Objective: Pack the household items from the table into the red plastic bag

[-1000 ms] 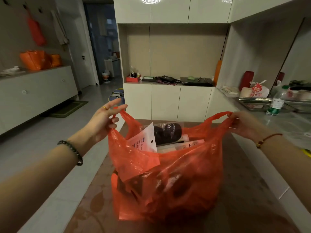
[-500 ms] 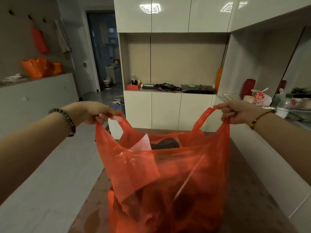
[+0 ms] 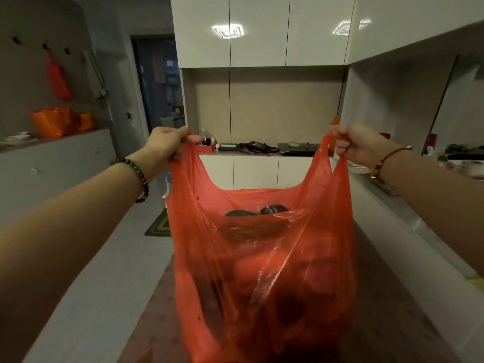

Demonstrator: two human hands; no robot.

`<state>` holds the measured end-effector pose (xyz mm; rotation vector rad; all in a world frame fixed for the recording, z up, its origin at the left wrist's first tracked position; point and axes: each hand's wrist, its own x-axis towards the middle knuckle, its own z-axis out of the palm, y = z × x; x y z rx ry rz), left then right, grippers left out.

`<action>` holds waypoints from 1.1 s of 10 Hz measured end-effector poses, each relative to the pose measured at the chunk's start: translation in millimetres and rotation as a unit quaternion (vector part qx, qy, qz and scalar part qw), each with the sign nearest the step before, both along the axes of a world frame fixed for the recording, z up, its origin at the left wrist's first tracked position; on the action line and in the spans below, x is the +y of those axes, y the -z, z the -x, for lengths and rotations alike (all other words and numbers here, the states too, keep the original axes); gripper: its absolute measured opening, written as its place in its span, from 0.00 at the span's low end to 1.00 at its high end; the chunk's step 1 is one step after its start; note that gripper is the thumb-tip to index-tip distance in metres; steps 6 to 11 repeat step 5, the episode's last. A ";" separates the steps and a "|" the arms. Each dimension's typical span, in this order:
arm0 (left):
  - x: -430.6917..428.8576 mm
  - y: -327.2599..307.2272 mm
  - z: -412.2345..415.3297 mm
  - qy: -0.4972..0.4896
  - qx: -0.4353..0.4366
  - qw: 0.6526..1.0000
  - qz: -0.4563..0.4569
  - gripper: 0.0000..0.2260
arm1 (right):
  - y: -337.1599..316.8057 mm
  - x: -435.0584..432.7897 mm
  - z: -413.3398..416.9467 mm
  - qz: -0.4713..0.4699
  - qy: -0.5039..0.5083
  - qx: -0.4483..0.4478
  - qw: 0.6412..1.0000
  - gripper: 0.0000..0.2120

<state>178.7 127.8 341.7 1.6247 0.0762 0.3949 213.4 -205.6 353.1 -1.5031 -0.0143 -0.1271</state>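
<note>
The red plastic bag (image 3: 262,271) hangs stretched in front of me, held up by both handles above the brown table (image 3: 387,318). My left hand (image 3: 167,144) is closed in a fist on the left handle. My right hand (image 3: 356,145) is closed on the right handle. Through the open mouth I see a dark item in clear wrap (image 3: 258,213) near the top. Other items inside show only as dark shapes through the red plastic.
A white counter (image 3: 408,231) runs along the right of the table, with clutter at its far end. Low cabinets at the back carry a red box (image 3: 207,146) and dark items (image 3: 258,147). A green mat (image 3: 159,226) lies on the grey floor at left.
Both hands have risen and tightened into fists on the handles, pulling the bag taller and taut. The white packet and tubes that stuck out of the mouth are now below the rim.
</note>
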 end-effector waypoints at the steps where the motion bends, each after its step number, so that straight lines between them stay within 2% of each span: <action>1: -6.4 21.0 5.2 0.040 0.055 0.997 -0.026 0.12 | 20.1 -6.7 15.6 0.066 -0.010 0.048 0.997 0.12; 2: -15.4 43.6 14.0 0.072 0.104 0.992 -0.020 0.10 | 44.7 -10.7 26.9 0.098 -0.016 0.091 0.991 0.12; 4: -15.0 52.1 23.4 0.098 0.135 0.986 -0.027 0.14 | 47.5 -13.3 43.2 0.135 -0.025 0.137 0.981 0.08; 5: -22.2 58.7 31.3 0.111 0.150 0.981 -0.049 0.15 | 51.1 -11.9 52.0 0.177 -0.009 0.147 0.973 0.11; 11: -22.2 58.7 31.3 0.111 0.150 0.981 -0.049 0.15 | 51.1 -11.9 52.0 0.177 -0.009 0.147 0.973 0.11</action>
